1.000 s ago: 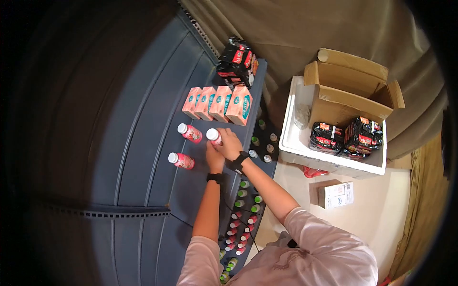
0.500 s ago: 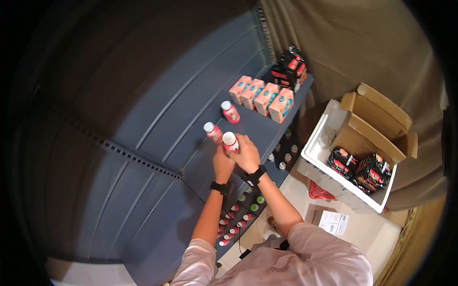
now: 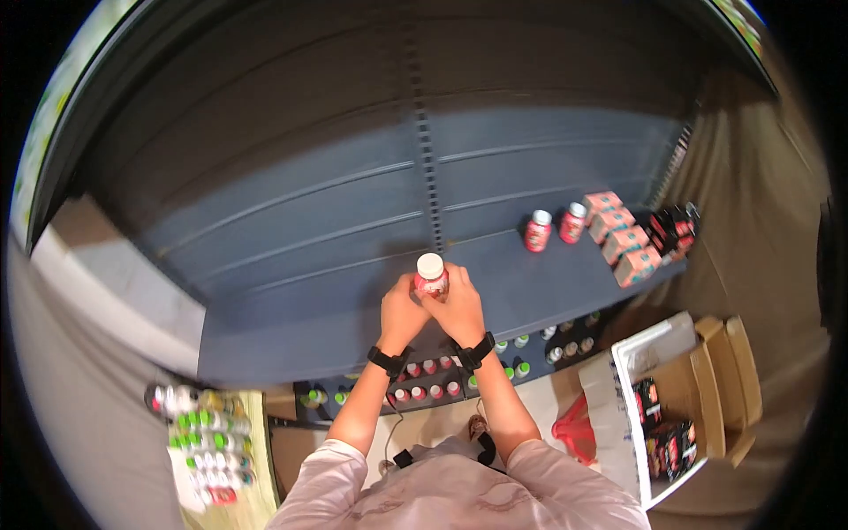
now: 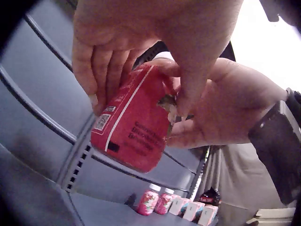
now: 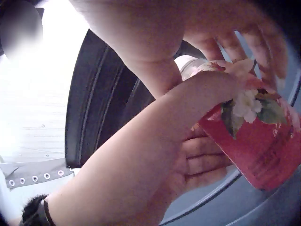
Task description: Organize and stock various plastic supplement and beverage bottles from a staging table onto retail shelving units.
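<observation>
Over the middle of the grey shelf [image 3: 344, 305], both hands hold one pink drink bottle with a white cap [image 3: 431, 276]. My left hand [image 3: 403, 314] grips it from the left side, thumb and fingers around its body. From the right, my right hand [image 3: 459, 305] also has its fingers about the bottle, its thumb crossing the front. In the left wrist view the bottle [image 4: 134, 125] leans, showing its printed red back and a small square code. A white flower and green leaves show on the bottle [image 5: 254, 141] in the right wrist view.
Two similar pink bottles [image 3: 538, 231] stand to the right on the shelf, beside a row of peach-coloured boxes [image 3: 638, 265] and a black pack [image 3: 673, 228]. Below, a lower shelf holds capped bottles [image 3: 435, 391]. A white foam box [image 3: 627, 389] with cartons stands lower right.
The view has swung, and both hands with the bottle have moved left along the shelf, away from the two standing bottles and the peach boxes. Both hands keep hold of the bottle.
</observation>
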